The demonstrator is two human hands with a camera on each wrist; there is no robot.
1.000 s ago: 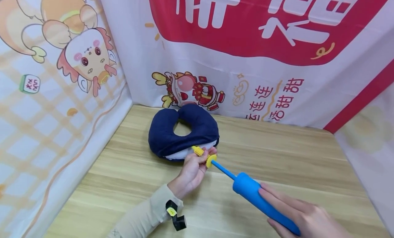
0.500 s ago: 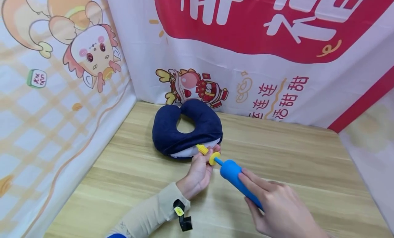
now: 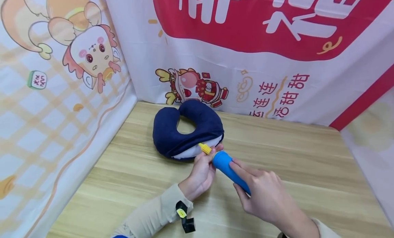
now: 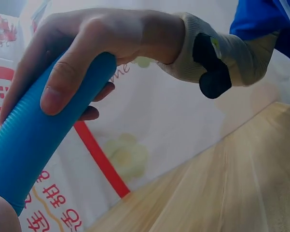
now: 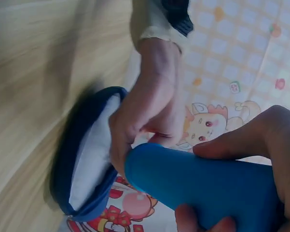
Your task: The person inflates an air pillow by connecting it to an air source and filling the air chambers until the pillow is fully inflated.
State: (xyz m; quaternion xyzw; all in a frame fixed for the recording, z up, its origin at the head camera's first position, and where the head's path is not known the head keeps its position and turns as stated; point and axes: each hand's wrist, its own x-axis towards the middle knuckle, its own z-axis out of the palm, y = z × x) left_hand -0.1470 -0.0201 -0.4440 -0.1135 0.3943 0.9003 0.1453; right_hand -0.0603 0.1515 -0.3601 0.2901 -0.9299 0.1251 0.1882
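A blue hand pump [image 3: 226, 164] with a yellow nozzle [image 3: 205, 148] slants across the middle of the head view. My left hand [image 3: 201, 173] holds the pump's nozzle end, its fingers partly hidden behind the barrel. Round the ribbed blue barrel [image 4: 53, 116] my right hand [image 3: 264, 193] is wrapped, thumb on one side and fingers on the other. The barrel's front end is close against my left hand. Just beyond lies a navy U-shaped neck pillow [image 3: 167, 132], its cover parted along the near edge over a white inner [image 3: 191, 151]. The nozzle tip points at that opening; contact cannot be told.
Pillow and hands are over a light wood-grain table [image 3: 271, 145]. A printed white-and-red cloth [image 3: 240, 70] hangs at the back, and a checked cartoon cloth [image 3: 61, 128] stands along the left. A black strap device [image 3: 184, 217] sits on my left sleeve.
My right hand has pushed the barrel forward and left toward my left hand. The thin blue rod and yellow disc seen earlier are now covered. The pillow stays in place.
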